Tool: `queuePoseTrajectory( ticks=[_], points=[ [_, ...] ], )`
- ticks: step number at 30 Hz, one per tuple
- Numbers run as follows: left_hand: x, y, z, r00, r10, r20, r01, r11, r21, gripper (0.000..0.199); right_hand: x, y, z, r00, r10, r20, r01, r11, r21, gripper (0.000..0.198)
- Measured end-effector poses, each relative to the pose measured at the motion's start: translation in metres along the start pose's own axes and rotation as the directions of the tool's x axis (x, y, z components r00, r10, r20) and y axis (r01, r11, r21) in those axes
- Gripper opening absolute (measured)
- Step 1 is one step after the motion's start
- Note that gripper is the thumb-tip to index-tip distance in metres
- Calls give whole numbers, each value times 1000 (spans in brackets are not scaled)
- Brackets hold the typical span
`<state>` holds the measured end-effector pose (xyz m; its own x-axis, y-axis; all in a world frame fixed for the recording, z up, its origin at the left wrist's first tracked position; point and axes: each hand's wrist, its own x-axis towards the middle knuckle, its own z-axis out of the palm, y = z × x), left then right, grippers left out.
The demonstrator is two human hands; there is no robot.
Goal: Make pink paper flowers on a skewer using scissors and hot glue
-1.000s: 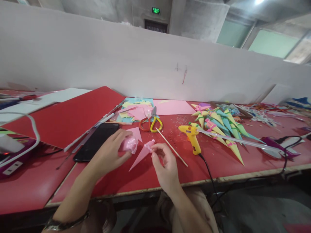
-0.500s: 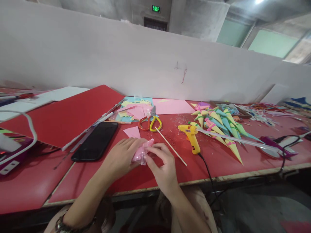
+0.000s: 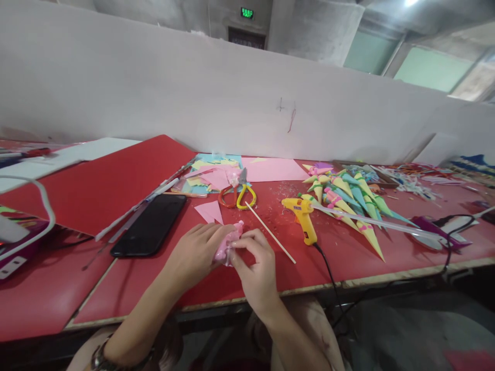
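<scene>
My left hand and my right hand meet over the red table near its front edge. Between their fingers they hold a small pink paper cone with a clear pink wrapping. The cone's lower part is hidden by my fingers. A pink paper triangle lies just behind my left hand. A thin wooden stick lies slanted just right of my right hand.
A black phone lies left of my hands, scissors behind them. A yellow glue gun with a cord stands to the right, beside a heap of coloured paper cones. Loose paper scraps and a large red sheet lie behind.
My left hand, which held the pink wrapping apart from the cone, has come to my right hand. Both hands now hold cone and wrapping together, slightly nearer to me.
</scene>
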<state>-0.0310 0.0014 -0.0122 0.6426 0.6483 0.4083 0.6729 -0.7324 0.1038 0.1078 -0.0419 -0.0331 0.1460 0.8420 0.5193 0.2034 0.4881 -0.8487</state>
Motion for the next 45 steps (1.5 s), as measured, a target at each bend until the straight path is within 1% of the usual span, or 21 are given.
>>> queuePoseTrajectory(
  ticks=[3, 5, 8, 10, 13, 15, 17, 19, 22, 25, 28, 31, 35, 38, 42, 45],
  points=[
    [1, 0, -1, 1000, -22, 11, 22, 998, -50, 28, 1, 1, 0, 1000, 7, 20, -7, 1000, 23, 9],
    [2, 1, -2, 999, -32, 7, 32, 996, -78, 28, 2, 2, 0, 999, 31, 32, -33, 997, 75, 9],
    [2, 3, -4, 999, -39, -5, 38, 994, -100, 28, 2, 2, 3, 989, 136, 60, -147, 956, 252, 7],
    [2, 2, -4, 999, -46, -9, 45, 993, -106, 27, 2, 3, 5, 971, 218, 95, -238, 891, 387, 7],
    [0, -1, -2, 997, -72, -3, 72, 992, -102, 26, 2, 4, 7, 945, 294, 144, -323, 768, 552, 9],
    [-1, -5, -1, 996, -91, -1, 91, 993, -76, 29, 3, 5, 6, 924, 349, 156, -364, 675, 642, 12],
    [-3, -10, -1, 994, -106, -9, 106, 994, -36, 31, 4, 5, 4, 910, 390, 143, -374, 618, 692, 15],
    [-3, -13, -4, 991, -135, -16, 135, 991, 6, 32, 5, 5, 2, 912, 391, 122, -356, 609, 709, 19],
    [-2, -16, -8, 976, -216, -31, 217, 973, 74, 32, 5, 6, 1, 911, 397, 115, -353, 602, 716, 25],
    [-1, -17, -10, 946, -318, -59, 323, 933, 158, 32, 4, 7, 2, 890, 444, 98, -381, 610, 695, 21],
    [-1, -19, -8, 905, -416, -86, 424, 872, 245, 32, 5, 7, 1, 881, 461, 104, -403, 620, 674, 16],
    [-3, -21, -5, 883, -461, -86, 463, 826, 322, 32, 5, 7, 1, 869, 478, 126, -425, 590, 686, 12],
    [-6, -23, -1, 882, -463, -94, 460, 797, 392, 36, 6, 7, 2, 857, 503, 113, -420, 554, 718, 11],
    [-9, -24, 3, 891, -443, -103, 442, 789, 426, 42, 7, 8, 2, 833, 545, 95, -425, 521, 740, 11],
    [-10, -23, 7, 917, -357, -179, 399, 834, 381, 51, 9, 12, 2, 802, 590, 92, -423, 452, 785, 8],
    [-7, -21, 7, 922, -322, -214, 377, 874, 307, 51, 10, 14, 2, 801, 592, 87, -398, 420, 815, 7]
  ],
)
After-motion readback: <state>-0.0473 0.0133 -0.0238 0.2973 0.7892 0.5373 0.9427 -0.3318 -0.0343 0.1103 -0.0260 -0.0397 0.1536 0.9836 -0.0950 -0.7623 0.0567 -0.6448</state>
